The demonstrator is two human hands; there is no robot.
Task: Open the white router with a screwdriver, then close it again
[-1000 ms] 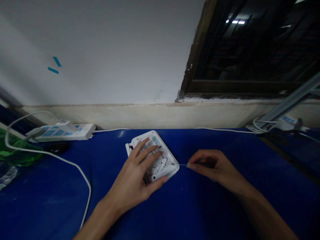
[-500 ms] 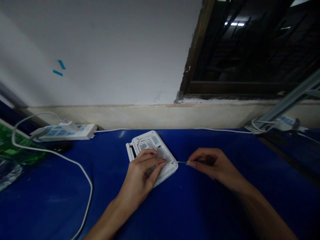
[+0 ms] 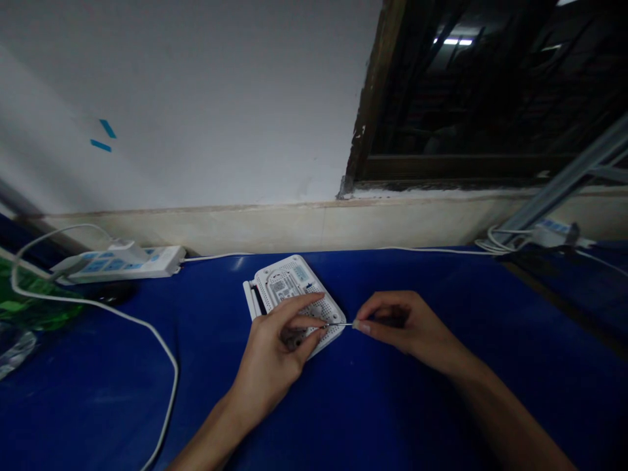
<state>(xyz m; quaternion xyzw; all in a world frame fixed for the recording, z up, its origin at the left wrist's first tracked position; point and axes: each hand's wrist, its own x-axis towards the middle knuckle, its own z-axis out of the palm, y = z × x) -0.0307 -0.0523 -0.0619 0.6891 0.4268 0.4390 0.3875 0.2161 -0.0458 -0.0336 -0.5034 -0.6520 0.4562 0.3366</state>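
Observation:
A white plastic router (image 3: 289,278) lies upside down on the blue table mat (image 3: 98,399), showing its perforated underside and labels. My left hand (image 3: 269,340) grips its near part, with the fingers across the vents and covering that corner. My right hand (image 3: 400,324) pinches a small screwdriver (image 3: 341,324) by its dark handle, which is mostly hidden in the fingers. The thin metal shaft points left, and its tip reaches the router's right side beside my left fingertips.
A white power strip (image 3: 118,263) with a plug in it sits at the back left, and a white cable (image 3: 147,333) curves across the mat. A green bag (image 3: 34,307) lies at the far left. A metal rail (image 3: 564,176) and coiled cable stand at the right.
My left hand has drawn in from spread across the router to a tighter grip. The router has turned slightly, and the screwdriver tip has moved left, further over its edge.

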